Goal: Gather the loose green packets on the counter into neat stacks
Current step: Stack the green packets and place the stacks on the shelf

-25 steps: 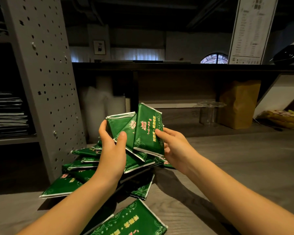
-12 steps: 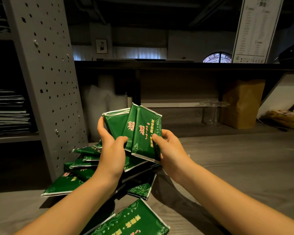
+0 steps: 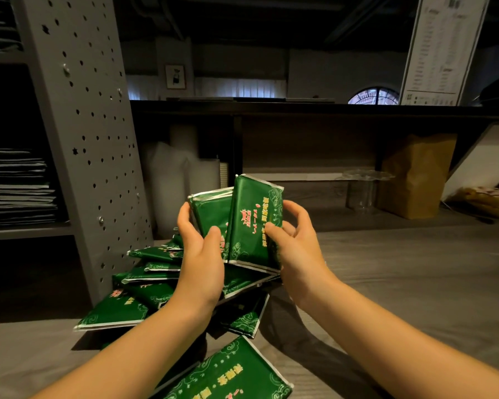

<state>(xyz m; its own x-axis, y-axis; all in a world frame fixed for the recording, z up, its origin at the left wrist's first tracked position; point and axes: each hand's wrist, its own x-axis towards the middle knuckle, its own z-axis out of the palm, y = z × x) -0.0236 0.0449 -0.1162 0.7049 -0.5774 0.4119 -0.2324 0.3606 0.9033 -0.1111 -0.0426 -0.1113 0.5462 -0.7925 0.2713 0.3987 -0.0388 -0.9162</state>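
Observation:
Both hands hold a small bunch of green packets (image 3: 251, 223) upright above the counter. My left hand (image 3: 202, 254) grips the bunch's left side, thumb in front. My right hand (image 3: 297, 249) grips the right side, thumb on the front packet's printed face. Below them a loose heap of green packets (image 3: 144, 283) lies on the grey wooden counter (image 3: 401, 283), leaning toward the perforated panel. One more green packet (image 3: 231, 372) lies flat near the bottom edge of the view, and another green packet (image 3: 244, 318) shows under my wrists.
A grey perforated metal panel (image 3: 90, 139) stands at the left, with stacked papers (image 3: 15, 185) on shelves behind it. At the back are white bubble wrap rolls (image 3: 179, 180), a clear plastic cup (image 3: 363, 191) and a brown paper bag (image 3: 415, 174).
The fanned packets in my hands have been pushed closer together and more upright. My right hand moved in from the side onto the front packet; the bunch rose slightly.

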